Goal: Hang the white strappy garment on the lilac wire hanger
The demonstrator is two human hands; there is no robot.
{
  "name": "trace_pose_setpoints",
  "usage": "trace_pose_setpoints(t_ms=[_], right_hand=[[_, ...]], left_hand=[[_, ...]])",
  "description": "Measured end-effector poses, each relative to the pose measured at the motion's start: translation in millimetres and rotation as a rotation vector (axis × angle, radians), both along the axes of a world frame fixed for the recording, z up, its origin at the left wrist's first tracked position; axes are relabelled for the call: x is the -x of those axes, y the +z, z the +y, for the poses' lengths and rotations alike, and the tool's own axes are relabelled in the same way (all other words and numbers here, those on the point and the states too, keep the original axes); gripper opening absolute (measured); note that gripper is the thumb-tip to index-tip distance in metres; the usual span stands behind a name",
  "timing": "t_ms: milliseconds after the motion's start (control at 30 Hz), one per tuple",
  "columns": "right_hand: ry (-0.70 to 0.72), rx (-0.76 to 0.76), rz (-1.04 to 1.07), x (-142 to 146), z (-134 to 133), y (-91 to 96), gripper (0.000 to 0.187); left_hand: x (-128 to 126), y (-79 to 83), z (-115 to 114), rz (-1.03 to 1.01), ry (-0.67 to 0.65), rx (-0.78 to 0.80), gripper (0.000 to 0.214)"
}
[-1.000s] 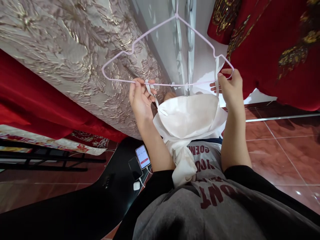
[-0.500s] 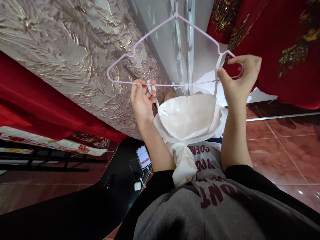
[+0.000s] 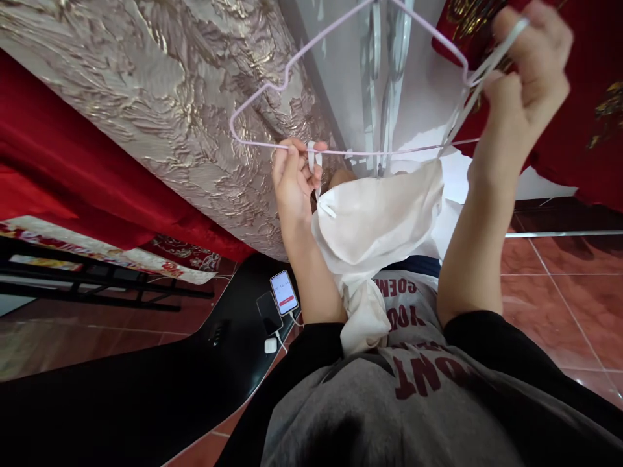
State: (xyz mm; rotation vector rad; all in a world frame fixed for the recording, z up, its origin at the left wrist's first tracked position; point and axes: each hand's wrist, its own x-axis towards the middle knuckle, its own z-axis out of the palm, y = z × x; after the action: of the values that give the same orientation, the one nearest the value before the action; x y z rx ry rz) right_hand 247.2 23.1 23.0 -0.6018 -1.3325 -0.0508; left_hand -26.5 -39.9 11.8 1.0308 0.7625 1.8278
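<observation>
My left hand is closed on the lower bar of a pale pink clothes hanger, near its left end. A narrow white strap loops over the bar beside those fingers. My right hand, blurred by motion, pulls the other white strap taut, up and to the right past the hanger's right shoulder notch. Both straps belong to a cream-white garment that hangs below the bar, against my front. The hanger's right end is hidden behind my right hand and forearm.
Textured metallic fabric hangs at the left, red fabric with gold sequins at the right. Metal rack poles stand behind the hanger. Two phones with cables and a white charger lie on a black surface.
My right hand has moved up and right, off the hanger's right end, stretching the strap outward. The hanger has shifted right and up in view; my left hand keeps its hold.
</observation>
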Motion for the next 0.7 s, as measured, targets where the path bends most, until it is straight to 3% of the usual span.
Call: trace_pose_setpoints(t_ms=[167,267,367,500,600,700], right_hand=[[-0.121,-0.169,0.508,-24,9,-15.1,0.065],[-0.096,-0.021,0.69,-32,-5,-22.4,0.055],[0.035,0.164,0.545,-24,-27,-14.1,0.046],[0.073,0.163,0.201,13,-52,5.1,0.047],[0.191,0.232,0.093,44,-55,5.3,0.042],[0.184,0.271,0.064,59,-44,-3.3,0.03]], left_hand=[[-1,0.3,-2,0.016,0.001,0.012,0.033],[-1,-1.5,1,0.013,-0.014,-0.001,0.033],[-1,-5.5,6,0.025,-0.015,-0.029,0.029],[-1,-11.7,12,0.061,-0.004,0.015,0.018],[1,-15.1,13,0.098,-0.023,0.045,0.015],[3,-16.5,13,0.1,-0.075,0.042,0.014]])
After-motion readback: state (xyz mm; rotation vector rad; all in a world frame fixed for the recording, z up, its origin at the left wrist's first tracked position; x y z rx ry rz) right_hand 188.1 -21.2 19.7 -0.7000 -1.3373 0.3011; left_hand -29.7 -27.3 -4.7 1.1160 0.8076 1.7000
